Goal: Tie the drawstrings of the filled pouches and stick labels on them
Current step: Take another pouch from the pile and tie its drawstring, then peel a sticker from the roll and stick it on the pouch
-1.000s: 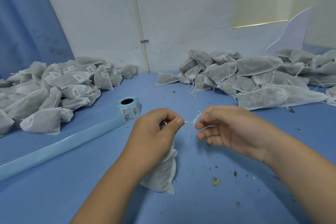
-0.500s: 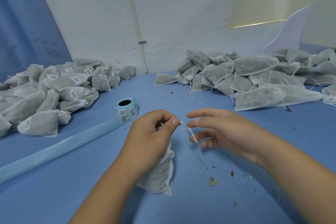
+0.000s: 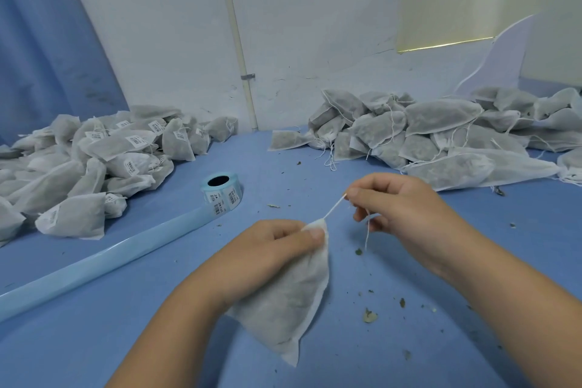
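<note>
Nothing can be read outright. The label roll [image 3: 221, 190], beyond the left hand [image 3: 271, 249] and to its left, carries white stickers [image 3: 232, 196] printed with black barcodes and a few characters too small to make out. The labelled pouches [image 3: 110, 149], heaped farther to the left of that hand, bear the same kind of white barcode stickers, and their print is equally illegible.

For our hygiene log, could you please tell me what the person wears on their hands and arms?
Nothing visible. The left hand and the right hand are bare: no gloves, rings or bracelets. The left forearm and the right forearm are bare too, down to the frame's edge, with no sleeve, watch or wristband. The visible nails look short and unpainted.
</note>
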Demonstrator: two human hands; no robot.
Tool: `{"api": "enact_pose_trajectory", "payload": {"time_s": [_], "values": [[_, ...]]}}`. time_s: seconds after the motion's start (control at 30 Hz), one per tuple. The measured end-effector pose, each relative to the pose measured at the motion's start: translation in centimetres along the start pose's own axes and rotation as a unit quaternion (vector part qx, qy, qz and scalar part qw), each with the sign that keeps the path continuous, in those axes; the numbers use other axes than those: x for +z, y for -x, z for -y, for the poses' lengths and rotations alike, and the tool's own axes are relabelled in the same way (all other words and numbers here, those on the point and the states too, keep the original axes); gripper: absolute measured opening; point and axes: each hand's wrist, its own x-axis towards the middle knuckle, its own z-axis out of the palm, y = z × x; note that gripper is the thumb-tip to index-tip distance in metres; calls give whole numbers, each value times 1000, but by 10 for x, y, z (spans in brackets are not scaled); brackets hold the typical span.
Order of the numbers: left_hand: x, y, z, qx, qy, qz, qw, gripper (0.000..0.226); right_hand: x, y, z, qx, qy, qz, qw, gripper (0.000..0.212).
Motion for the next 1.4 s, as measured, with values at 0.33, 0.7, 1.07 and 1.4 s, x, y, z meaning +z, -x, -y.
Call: {"api": "enact_pose_trajectory", "payload": {"time_s": [0.33, 0.7, 1.07, 1.4], "values": [[8, -6, 4, -53, -26, -90, 994, 38, 5, 2, 0, -49, -3, -96, 994, 9], [27, -19, 2, -37, 48, -253, 966, 27, 42, 20, -14, -238, 248, -61, 937, 12], [18, -15, 1, -33, 206, -144, 967, 29, 38, 19, -16, -229, 247, -3, 941, 23], [1, -14, 8, -42, 93, -234, 967, 24, 42, 18, -21, -196, 192, -22, 961, 21]]}}
